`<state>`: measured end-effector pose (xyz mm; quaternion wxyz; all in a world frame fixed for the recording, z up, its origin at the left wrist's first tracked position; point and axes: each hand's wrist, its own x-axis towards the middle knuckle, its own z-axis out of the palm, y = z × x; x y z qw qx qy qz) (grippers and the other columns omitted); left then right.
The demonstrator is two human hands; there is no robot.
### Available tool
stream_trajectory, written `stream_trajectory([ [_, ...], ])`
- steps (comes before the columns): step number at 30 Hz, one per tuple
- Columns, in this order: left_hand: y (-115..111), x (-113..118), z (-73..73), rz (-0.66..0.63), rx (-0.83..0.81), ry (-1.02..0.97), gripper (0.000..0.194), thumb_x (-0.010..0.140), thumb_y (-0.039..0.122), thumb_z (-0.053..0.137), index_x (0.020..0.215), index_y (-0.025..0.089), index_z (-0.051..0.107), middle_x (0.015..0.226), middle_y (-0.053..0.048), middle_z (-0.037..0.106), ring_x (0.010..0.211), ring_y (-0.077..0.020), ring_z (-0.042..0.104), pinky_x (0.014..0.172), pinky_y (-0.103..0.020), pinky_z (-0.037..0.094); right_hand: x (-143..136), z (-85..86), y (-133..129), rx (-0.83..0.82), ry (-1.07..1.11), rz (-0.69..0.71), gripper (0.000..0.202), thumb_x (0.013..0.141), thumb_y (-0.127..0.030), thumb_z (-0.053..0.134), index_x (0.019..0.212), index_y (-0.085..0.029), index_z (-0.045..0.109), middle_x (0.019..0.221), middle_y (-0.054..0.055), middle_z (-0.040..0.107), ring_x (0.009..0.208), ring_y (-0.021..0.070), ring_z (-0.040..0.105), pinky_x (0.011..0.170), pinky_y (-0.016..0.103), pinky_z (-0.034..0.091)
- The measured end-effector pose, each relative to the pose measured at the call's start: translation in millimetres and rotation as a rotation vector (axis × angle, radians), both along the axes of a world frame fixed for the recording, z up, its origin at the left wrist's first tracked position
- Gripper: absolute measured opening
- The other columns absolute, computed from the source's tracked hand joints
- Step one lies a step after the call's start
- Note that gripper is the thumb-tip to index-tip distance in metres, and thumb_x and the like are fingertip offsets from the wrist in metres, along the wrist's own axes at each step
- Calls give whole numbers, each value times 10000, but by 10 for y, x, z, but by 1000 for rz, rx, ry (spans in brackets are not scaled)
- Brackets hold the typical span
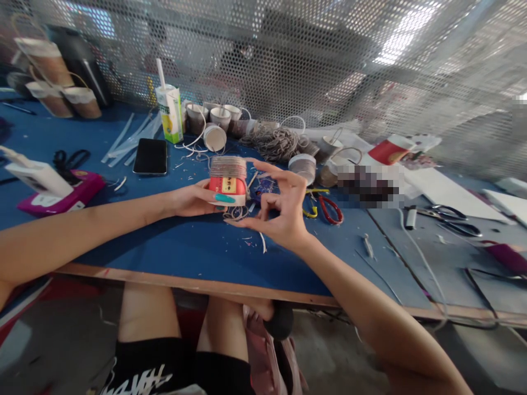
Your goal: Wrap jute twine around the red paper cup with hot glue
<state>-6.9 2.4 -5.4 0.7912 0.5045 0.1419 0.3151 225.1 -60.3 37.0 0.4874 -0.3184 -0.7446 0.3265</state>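
Grasping the red cup (217, 185) from its left side, our left grip (192, 198) holds it over the blue table (164, 244), near the front edge, with the thumb across the cup's lower front. Bands of brown cord (228, 167) circle the cup's upper part, and loose loops of cord (236, 213) show just below it. Our right grip (286, 211) is released, its fingers spread and curved beside the cup's right side; we cannot tell whether a fingertip touches the cord. Behind the cup, farther back, lies a tangled heap of twine (278, 142), with several small cups (220, 116) to its left. Near our left grip, a black phone (150, 156) lies flat, and beyond it a drink carton (169, 115) stands upright with a white straw (160, 74). To our right lie a red-handled tool (338, 216) and, farther off, black-handled scissors (457, 226). A perforated metal screen (288, 55) rises behind the table.
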Motion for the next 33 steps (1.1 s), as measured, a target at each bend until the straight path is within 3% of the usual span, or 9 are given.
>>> stream_trajectory([
  [6, 31, -29, -15, -87, 49, 7, 485, 702, 302, 887, 1158, 193, 761, 1087, -73, 815, 997, -215, 748, 945, -334, 560, 4, 67, -89, -33, 12, 125, 487, 800, -548, 859, 896, -281, 463, 1216, 56, 775, 406, 30, 333, 371, 270, 361],
  [14, 91, -101, 1, -43, -14, -16, 631, 726, 381, 793, 1321, 195, 699, 1319, -105, 757, 1206, -271, 707, 926, -317, 564, 187, 222, 168, -18, 200, -286, 456, 952, -684, 571, 803, -275, 437, 736, -24, 655, 350, 61, 346, 332, 265, 286],
  [17, 112, -105, 2, -38, -72, -57, 577, 754, 364, 781, 1291, 164, 714, 1286, -117, 769, 1145, -256, 726, 908, -317, 574, 409, 327, 343, -29, -226, -361, 467, 816, -650, 731, 886, -266, 474, 888, 20, 644, 529, 125, 530, 487, 310, 442],
  [19, 126, -106, -14, -26, -109, -78, 519, 752, 325, 785, 1241, 157, 734, 1191, -105, 799, 1087, -239, 741, 887, -315, 580, 497, 356, 399, -30, -656, -390, 519, 680, -485, 860, 946, -245, 485, 1029, 75, 639, 740, 207, 627, 697, 393, 541],
  [21, 137, -103, -32, -13, -139, -96, 465, 748, 295, 783, 1189, 154, 747, 1106, -92, 816, 1027, -223, 752, 857, -304, 584, 506, 348, 397, -80, -1001, -365, 481, 658, -355, 835, 969, -220, 494, 1088, 123, 622, 933, 301, 660, 814, 436, 546],
  [25, 150, -90, -41, 17, -159, -93, 429, 758, 288, 759, 1157, 132, 733, 1033, -95, 817, 965, -212, 758, 825, -292, 583, 424, 280, 364, -98, -1280, -382, 309, 700, -217, 700, 957, -188, 530, 1122, 169, 614, 931, 318, 673, 749, 398, 525],
  [27, 150, -82, -26, 32, -159, -90, 453, 759, 306, 750, 1172, 123, 718, 1035, -106, 812, 959, -215, 756, 825, -293, 580, 424, 249, 400, -88, -1166, -416, 246, 666, -181, 684, 851, -211, 523, 965, 117, 625, 766, 250, 637, 661, 360, 494],
  [30, 140, -66, 8, 40, -159, -99, 474, 752, 321, 740, 1183, 127, 709, 1039, -113, 807, 946, -213, 746, 816, -294, 572, 475, 221, 498, -232, -566, -359, 232, 603, -210, 695, 677, -254, 480, 644, 21, 546, 549, 173, 512, 494, 312, 430],
  [33, 130, -55, 30, 49, -163, -121, 437, 751, 324, 732, 1148, 141, 723, 1028, -97, 805, 934, -201, 736, 813, -292, 562, 504, 225, 554, -370, -119, -299, 196, 707, -407, 593, 617, -267, 489, 455, -15, 440, 376, 153, 422, 345, 303, 346],
])
